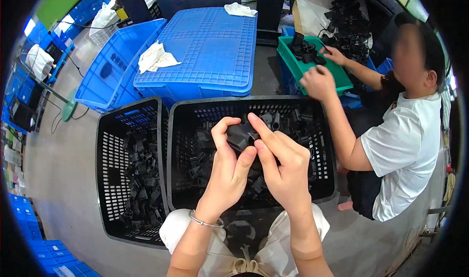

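Over a black perforated basket (pixel 244 101), my left hand (pixel 222 174) grips a black plastic part (pixel 238 137), with fingers behind it and the thumb in front. My right hand (pixel 286 167) is closed in a pinch at the part's right side, its index finger stretched along the top edge. A small shiny sliver shows between the right fingertips, too small to name. Many loose black plastic parts (pixel 195 168) lie in the basket below both hands.
To the left stands a second black basket (pixel 111 172) of similar parts. Behind are a lidded blue crate (pixel 210 47) with white cloths and an open blue bin (pixel 110 74). At right a co-worker (pixel 405 140) reaches over a green tray (pixel 312 71) of black parts.
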A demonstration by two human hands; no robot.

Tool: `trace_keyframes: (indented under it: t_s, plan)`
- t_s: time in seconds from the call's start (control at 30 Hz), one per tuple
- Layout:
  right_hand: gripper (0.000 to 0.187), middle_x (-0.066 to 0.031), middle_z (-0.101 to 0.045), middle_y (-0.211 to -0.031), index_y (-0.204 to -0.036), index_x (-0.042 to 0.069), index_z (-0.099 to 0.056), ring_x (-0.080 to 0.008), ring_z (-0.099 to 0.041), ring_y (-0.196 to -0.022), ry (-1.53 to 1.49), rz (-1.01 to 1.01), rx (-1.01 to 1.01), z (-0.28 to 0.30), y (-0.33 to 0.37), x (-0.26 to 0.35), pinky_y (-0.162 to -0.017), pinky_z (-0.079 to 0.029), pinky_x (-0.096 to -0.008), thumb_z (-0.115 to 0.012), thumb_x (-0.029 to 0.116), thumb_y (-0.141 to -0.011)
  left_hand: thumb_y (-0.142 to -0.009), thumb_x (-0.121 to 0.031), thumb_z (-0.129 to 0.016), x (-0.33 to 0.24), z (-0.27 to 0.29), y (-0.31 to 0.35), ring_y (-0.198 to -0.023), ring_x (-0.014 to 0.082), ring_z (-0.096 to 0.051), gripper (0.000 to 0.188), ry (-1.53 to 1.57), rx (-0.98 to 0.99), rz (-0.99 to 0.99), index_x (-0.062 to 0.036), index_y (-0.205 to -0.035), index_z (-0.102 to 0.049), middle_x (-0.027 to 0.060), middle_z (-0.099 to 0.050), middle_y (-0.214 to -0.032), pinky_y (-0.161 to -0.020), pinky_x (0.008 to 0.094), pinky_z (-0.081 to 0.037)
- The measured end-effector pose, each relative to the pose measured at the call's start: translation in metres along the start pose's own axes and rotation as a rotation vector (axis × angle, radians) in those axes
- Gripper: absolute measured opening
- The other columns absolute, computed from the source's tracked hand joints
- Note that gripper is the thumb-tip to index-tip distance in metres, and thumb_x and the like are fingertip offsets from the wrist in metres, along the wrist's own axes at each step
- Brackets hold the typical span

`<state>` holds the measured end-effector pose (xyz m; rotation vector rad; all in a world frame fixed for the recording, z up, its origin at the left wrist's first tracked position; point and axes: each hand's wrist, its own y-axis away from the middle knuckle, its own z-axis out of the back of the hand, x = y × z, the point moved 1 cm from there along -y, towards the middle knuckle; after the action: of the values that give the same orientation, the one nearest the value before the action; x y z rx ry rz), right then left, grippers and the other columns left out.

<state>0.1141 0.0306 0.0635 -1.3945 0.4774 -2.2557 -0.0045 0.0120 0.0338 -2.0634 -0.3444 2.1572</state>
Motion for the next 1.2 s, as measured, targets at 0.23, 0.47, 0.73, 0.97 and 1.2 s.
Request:
trace_keyframes:
  t_s: [0.23, 0.47, 0.73, 0.97, 1.2]
  plan:
    - [0.041, -0.0115, -0.051, -0.064, -0.125, 0.007, -0.057, -0.0242, -0.053, -0.053, 0.024, 0.121, 0.012, 0.0, 0.002, -0.01, -0.05, -0.044, -0.035, -0.06, 0.005, -0.085, -0.094, -0.039, -0.051, 0.0, 0.003, -0.001, -0.077, 0.0197, -0.055, 0.055, -0.076, 0.027, 0.023, -0.0051, -0.129, -0.024, 0.0138, -0.057, -0.09, -0.071, 0.0306, -0.045]
    - [0.04, -0.0106, -0.052, -0.064, -0.124, 0.006, -0.057, -0.0244, -0.053, -0.051, 0.099, 0.074, 0.118, 0.006, -0.001, -0.005, -0.051, -0.045, -0.0338, -0.061, 0.006, -0.084, -0.093, -0.043, -0.052, -0.002, 0.007, -0.001, -0.073, 0.0194, -0.054, 0.057, -0.084, 0.03, 0.035, -0.0052, -0.128, -0.027, 0.0132, -0.057, -0.089, -0.066, 0.0305, -0.045]
    - [0.032, -0.0125, -0.059, -0.069, -0.117, 0.003, -0.062, -0.0199, -0.055, -0.053, -0.185, -0.044, 0.054, 0.003, 0.0, -0.004, -0.053, -0.045, -0.0287, -0.059, 0.002, -0.085, -0.092, -0.045, -0.052, -0.001, 0.008, 0.0, -0.076, 0.0188, -0.052, 0.059, -0.054, 0.032, 0.017, -0.0052, -0.129, -0.027, 0.0113, -0.054, -0.088, -0.069, 0.0308, -0.045]
    - [0.033, -0.0122, -0.058, -0.067, -0.117, 0.005, -0.062, -0.0206, -0.055, -0.053, -0.094, -0.001, 0.044, 0.004, 0.001, -0.008, -0.051, -0.044, -0.0301, -0.061, 0.003, -0.084, -0.093, -0.042, -0.053, 0.0, 0.005, 0.0, -0.075, 0.0186, -0.054, 0.057, -0.07, 0.024, 0.002, -0.0048, -0.128, -0.028, 0.0112, -0.055, -0.087, -0.069, 0.0304, -0.045]
    - [0.037, -0.0119, -0.057, -0.067, -0.121, 0.007, -0.06, -0.0241, -0.056, -0.054, 0.038, 0.061, 0.108, 0.005, -0.002, -0.008, -0.05, -0.046, -0.0341, -0.061, 0.004, -0.084, -0.093, -0.037, -0.054, 0.0, 0.011, -0.001, -0.07, 0.0184, -0.054, 0.053, -0.099, 0.034, 0.067, -0.0043, -0.127, -0.03, 0.0122, -0.056, -0.082, -0.066, 0.0298, -0.045]
